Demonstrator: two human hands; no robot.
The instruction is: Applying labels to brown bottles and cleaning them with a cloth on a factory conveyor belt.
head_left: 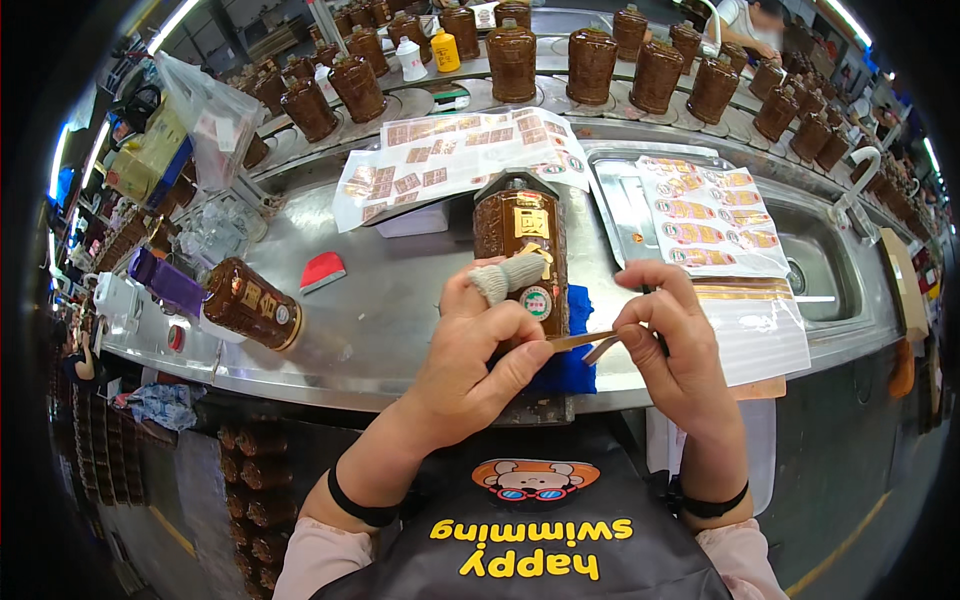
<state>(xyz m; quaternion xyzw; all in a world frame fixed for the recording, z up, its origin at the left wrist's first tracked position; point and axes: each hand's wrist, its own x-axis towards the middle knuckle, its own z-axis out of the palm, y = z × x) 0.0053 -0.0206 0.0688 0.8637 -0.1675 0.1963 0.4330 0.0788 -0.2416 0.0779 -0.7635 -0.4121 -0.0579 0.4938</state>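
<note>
A brown glass bottle (515,225) with raised gold characters and a round green-and-white emblem lies or leans in front of me, its neck away from me. Beneath its right side is a blue cloth (570,372). Close to the bottle's base, my left hand (480,345) pinches one end of a thin gold strip (583,341) between thumb and finger. A grey knitted cover (508,276) wraps one finger of that hand and rests against the bottle. My right hand (670,335) pinches the strip's other end, where a pale backing hangs down.
Sheets of brown decals (440,160) lie behind the bottle; a colourful sticker sheet (715,215) covers a tray beside the sink (830,265). To the left are a red scraper (322,271) and another brown bottle (252,305). Several bottles stand on a conveyor (550,100) at the back.
</note>
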